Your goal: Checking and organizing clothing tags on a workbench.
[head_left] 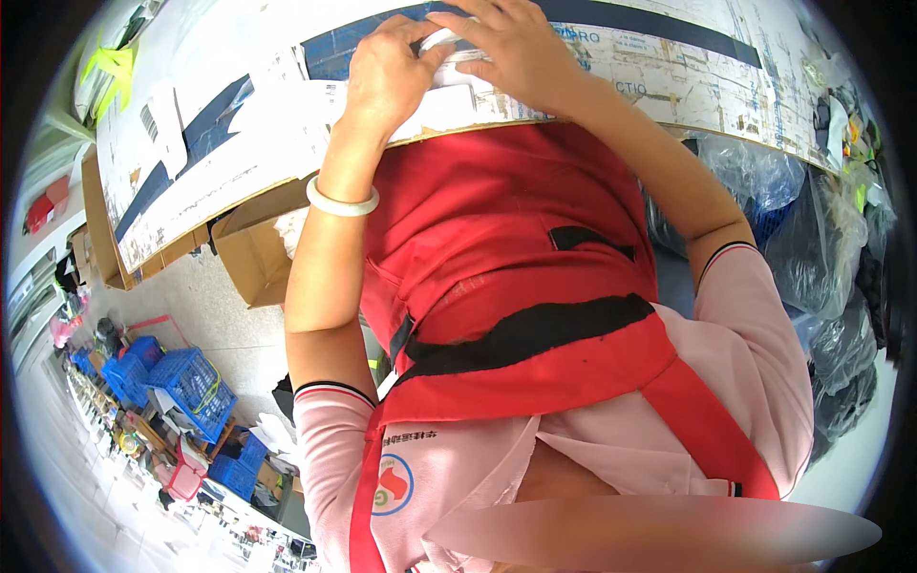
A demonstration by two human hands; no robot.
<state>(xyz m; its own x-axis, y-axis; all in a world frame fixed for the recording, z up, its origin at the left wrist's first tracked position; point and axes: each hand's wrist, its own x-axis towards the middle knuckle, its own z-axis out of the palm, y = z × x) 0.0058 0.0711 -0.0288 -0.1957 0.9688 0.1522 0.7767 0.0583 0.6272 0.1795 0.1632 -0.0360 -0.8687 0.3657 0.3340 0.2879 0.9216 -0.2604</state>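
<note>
Both hands meet over the cardboard-covered work surface (583,91) at the top of the head view. My left hand (390,76), on the arm with a pale bangle (342,198), is closed with thumb and finger on a small white piece (441,40) that looks soft and folded. From the other side my right hand (523,55) pinches the same white piece, its thumb lower and its fingers over the top. The fingers partly cover the piece, so its exact kind cannot be made out. White sheet-like material (447,103) lies just below the hands.
A neon yellow-green piece (115,72) is at the far left. An open cardboard box (253,250) stands under the table's left edge. Blue crates (193,390) are on the floor at left. Clear plastic bags (812,253) crowd the right side.
</note>
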